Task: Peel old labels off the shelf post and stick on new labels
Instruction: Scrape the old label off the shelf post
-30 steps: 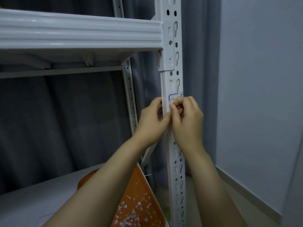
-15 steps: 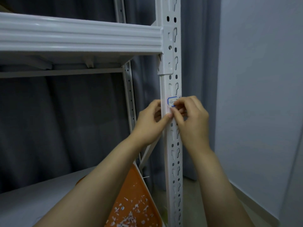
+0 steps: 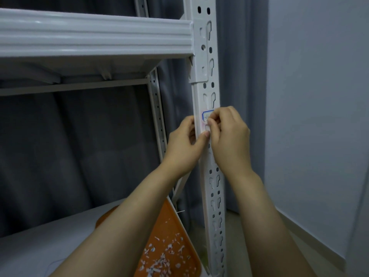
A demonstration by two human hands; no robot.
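A white slotted shelf post [image 3: 205,92] runs top to bottom in the middle of the view. On it sits a small white label with a blue border [image 3: 206,115], half hidden by my fingers. My right hand [image 3: 229,138] has its fingertips pinched at the label's right and lower edge. My left hand [image 3: 184,144] wraps around the post from the left, its thumb pressed on the post's front just below the label. Faint pink residue shows under the label.
A white shelf beam [image 3: 95,37] joins the post at upper left. An orange tray [image 3: 169,244] with several torn label scraps lies on the lower shelf. A grey curtain [image 3: 79,146] hangs behind, a pale wall [image 3: 319,96] stands to the right.
The view shifted slightly, so the post and label sit a little lower in the frame. Both hands stay at the label; my right fingers have curled tighter over its right side.
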